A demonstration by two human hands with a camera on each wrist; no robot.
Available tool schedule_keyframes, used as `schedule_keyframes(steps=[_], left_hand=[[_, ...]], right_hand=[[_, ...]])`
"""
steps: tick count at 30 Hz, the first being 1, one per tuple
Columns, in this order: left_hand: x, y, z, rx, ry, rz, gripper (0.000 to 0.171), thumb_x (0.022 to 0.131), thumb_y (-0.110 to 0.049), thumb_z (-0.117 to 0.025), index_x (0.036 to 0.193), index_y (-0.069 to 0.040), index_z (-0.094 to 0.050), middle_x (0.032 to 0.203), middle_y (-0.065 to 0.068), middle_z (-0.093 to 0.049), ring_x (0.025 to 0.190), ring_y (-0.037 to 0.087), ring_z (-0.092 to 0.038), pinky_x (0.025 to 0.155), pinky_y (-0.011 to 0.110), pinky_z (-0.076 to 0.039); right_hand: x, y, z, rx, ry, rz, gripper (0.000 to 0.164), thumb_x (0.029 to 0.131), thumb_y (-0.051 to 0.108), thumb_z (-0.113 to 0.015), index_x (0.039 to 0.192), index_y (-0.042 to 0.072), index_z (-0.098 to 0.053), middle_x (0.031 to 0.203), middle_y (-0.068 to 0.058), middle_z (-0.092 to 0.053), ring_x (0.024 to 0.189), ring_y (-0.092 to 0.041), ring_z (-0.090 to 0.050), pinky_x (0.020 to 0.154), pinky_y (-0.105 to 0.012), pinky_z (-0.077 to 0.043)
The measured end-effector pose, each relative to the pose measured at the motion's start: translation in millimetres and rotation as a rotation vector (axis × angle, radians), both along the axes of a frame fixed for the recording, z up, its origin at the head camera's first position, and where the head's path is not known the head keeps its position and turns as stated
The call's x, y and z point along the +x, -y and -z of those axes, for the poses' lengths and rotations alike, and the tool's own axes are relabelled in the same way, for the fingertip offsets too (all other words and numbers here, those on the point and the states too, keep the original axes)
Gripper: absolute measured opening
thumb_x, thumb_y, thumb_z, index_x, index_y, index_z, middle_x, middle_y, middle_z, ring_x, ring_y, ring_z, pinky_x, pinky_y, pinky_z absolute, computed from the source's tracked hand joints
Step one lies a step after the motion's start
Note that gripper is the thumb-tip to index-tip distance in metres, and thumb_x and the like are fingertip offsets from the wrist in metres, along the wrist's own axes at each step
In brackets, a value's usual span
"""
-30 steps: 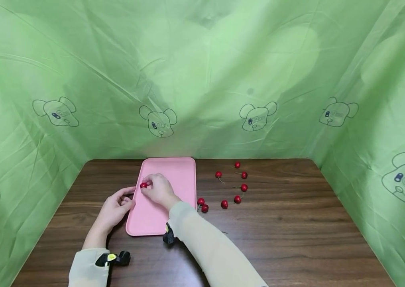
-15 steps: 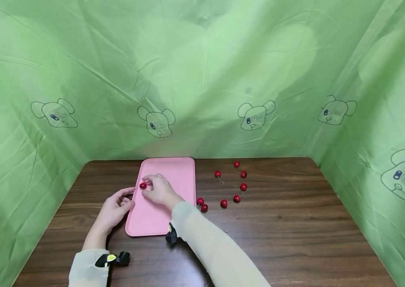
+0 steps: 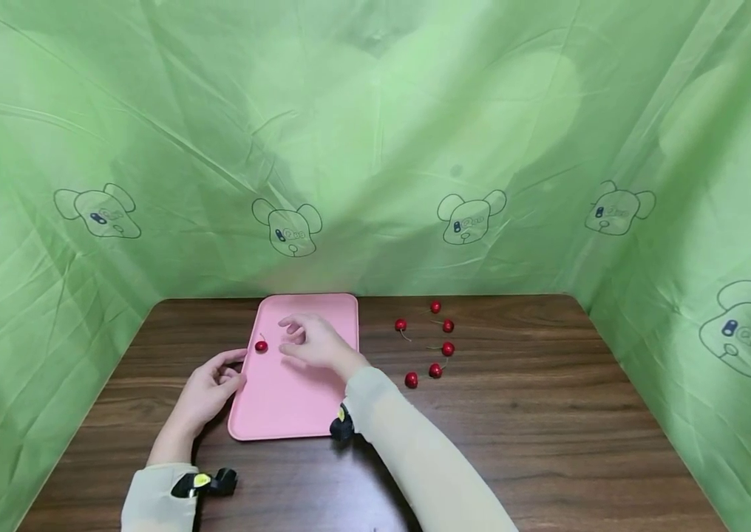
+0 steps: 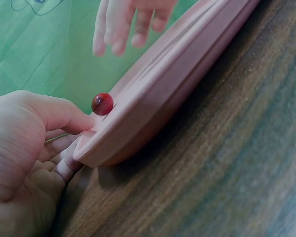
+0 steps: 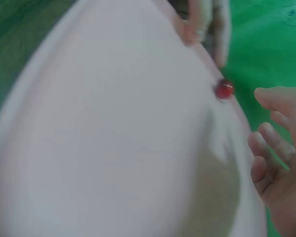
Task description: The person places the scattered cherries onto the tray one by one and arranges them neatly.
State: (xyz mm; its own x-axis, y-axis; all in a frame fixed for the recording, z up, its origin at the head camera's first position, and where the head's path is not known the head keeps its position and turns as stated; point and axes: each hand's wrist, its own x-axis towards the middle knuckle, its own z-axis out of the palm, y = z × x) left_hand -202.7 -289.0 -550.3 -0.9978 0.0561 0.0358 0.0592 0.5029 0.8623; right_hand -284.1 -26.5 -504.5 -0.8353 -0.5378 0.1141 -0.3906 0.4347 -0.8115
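Observation:
A red cherry (image 3: pixel 261 346) with a thin stem lies inside the pink tray (image 3: pixel 276 414), close to its left rim. My left hand (image 3: pixel 209 391) holds the tray's left edge, its thumb and fingertips at the rim; in the left wrist view the thumb-side digit rests on the rim near the cherry (image 4: pixel 102 104). Over the middle of the tray is my right hand (image 3: pixel 314 341), fingers relaxed and apart, holding nothing. In the right wrist view a gap shows between this right hand (image 5: pixel 283 153) and the cherry (image 5: pixel 224 89).
Several more cherries (image 3: pixel 435 371) lie scattered on the dark wooden table (image 3: pixel 548 443) right of the tray. My right forearm (image 3: pixel 429 458) crosses the tray's lower right side. A green cloth (image 3: pixel 375 148) with drawn bear heads surrounds the table.
My right hand has let go of the cherry and moved right, leaving it on the tray near the left rim. The right forearm now hides two cherries beside the tray. My left hand stays put.

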Motion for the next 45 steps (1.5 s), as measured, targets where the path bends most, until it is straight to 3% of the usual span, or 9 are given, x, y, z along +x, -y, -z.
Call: schedule_keyframes(steps=[5,16,29,33,41,45], left_hand=[[0.1,0.2,-0.6,-0.009,0.000,-0.003,0.047,0.103,-0.004,-0.073,0.148,-0.001,-0.062,0.098,0.014,-0.068,0.081,0.013,-0.062,0.070,0.023,-0.052],[-0.8,-1.4,0.5,0.001,-0.027,0.004,0.047,0.101,-0.002,-0.073,0.147,0.001,-0.063,0.096,0.014,-0.068,0.080,0.010,-0.062,0.069,0.023,-0.052],[0.0,-1.9,0.7,-0.015,-0.005,-0.012,0.047,0.102,-0.004,-0.073,0.148,-0.002,-0.063,0.098,0.014,-0.068,0.081,0.012,-0.061,0.070,0.024,-0.051],[0.4,-2.4,-0.4,-0.015,-0.008,-0.013,0.047,0.102,-0.004,-0.072,0.148,-0.001,-0.063,0.098,0.014,-0.068,0.081,0.012,-0.060,0.069,0.023,-0.051],[-1.2,-0.7,-0.4,-0.005,-0.010,-0.014,0.047,0.102,-0.004,-0.073,0.148,-0.001,-0.063,0.097,0.014,-0.067,0.080,0.013,-0.060,0.069,0.024,-0.051],[-0.2,-0.9,1.5,0.002,-0.007,-0.006,0.047,0.103,-0.005,-0.073,0.148,0.000,-0.062,0.099,0.014,-0.067,0.082,0.014,-0.061,0.070,0.024,-0.052]], right_hand=[[-2.3,-24.9,-11.9,-0.029,-0.016,0.018,0.050,0.098,0.014,-0.081,0.145,0.005,-0.066,0.130,-0.016,-0.070,0.103,-0.021,-0.071,0.089,-0.023,-0.056],[3.5,-75.8,-36.5,0.021,-0.071,0.063,0.055,0.095,0.021,-0.087,0.145,0.010,-0.068,0.130,-0.009,-0.070,0.104,-0.019,-0.070,0.088,-0.030,-0.056],[28.5,-138.4,-60.7,-0.079,-0.230,0.057,0.040,0.094,0.014,-0.087,0.132,0.009,-0.074,0.120,-0.013,-0.071,0.099,-0.025,-0.071,0.082,-0.039,-0.060],[36.4,-161.3,-61.2,-0.042,-0.258,0.111,0.038,0.095,0.015,-0.087,0.130,0.011,-0.075,0.121,-0.007,-0.073,0.101,-0.019,-0.071,0.083,-0.039,-0.059],[52.1,-205.5,-53.0,-0.007,-0.310,0.137,0.035,0.096,0.020,-0.086,0.130,0.020,-0.076,0.123,0.001,-0.072,0.109,-0.027,-0.073,0.082,-0.044,-0.059],[55.4,-233.9,-41.4,-0.009,-0.341,0.160,0.034,0.095,0.016,-0.086,0.128,0.017,-0.076,0.124,-0.003,-0.073,0.110,-0.031,-0.072,0.080,-0.050,-0.059]])
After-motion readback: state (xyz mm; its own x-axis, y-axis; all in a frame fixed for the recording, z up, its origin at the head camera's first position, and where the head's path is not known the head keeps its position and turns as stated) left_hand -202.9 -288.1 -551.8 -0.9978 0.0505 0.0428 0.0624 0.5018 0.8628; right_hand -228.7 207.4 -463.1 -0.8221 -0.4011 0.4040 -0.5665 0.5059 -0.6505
